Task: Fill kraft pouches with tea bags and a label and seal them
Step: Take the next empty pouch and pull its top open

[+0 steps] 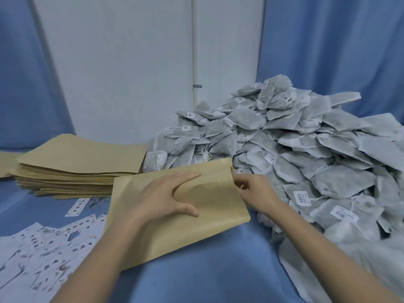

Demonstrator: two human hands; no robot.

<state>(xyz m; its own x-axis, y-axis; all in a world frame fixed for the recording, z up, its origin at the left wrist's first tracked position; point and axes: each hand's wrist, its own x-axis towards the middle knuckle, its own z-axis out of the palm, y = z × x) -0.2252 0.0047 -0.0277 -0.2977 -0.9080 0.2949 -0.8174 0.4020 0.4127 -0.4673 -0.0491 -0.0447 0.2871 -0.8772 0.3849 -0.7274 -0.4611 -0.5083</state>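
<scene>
- I see my left hand (162,199) pressing flat, fingers straight, on a flat tan kraft paper pouch (209,206) lying on the blue-covered table (207,276).
- My right hand (255,189) pinches the pouch's top edge, beside the heap of grey tea bags (306,154).

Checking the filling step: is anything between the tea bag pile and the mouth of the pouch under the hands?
Nothing visible. The kraft pouch has its mouth end against the tea bag pile; only the right hand is there, at that edge.
</scene>
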